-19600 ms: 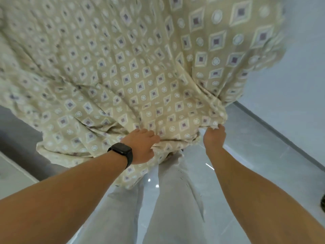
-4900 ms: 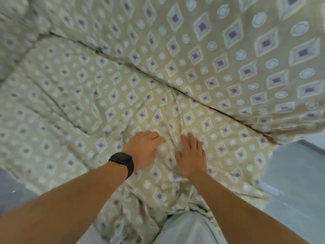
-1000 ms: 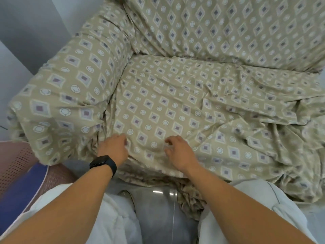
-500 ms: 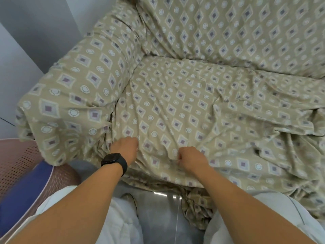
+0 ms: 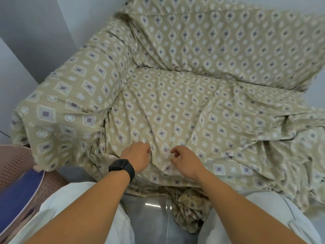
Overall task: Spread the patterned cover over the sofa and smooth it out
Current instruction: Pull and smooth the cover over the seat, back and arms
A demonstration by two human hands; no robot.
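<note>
The beige patterned cover (image 5: 175, 110) with diamond and circle prints lies over the sofa's seat, backrest and left armrest (image 5: 66, 106). It is creased across the seat and bunched at the right, and its front edge hangs to the floor between my knees. My left hand (image 5: 138, 155), with a black watch at the wrist, is at the seat's front edge, its fingers curled into a fold of the cover. My right hand (image 5: 184, 160) hovers just beside it with fingers loosely curled, holding nothing.
A pink perforated basket (image 5: 15, 166) with something blue in it stands at the lower left, against the armrest. Grey walls (image 5: 35, 32) rise behind and left of the sofa. Glossy grey floor (image 5: 153, 217) shows between my legs.
Both hands have shifted slightly right along the seat's front edge. My right hand has let go of the cover and its fingers have loosened. The view has tilted up a little.
</note>
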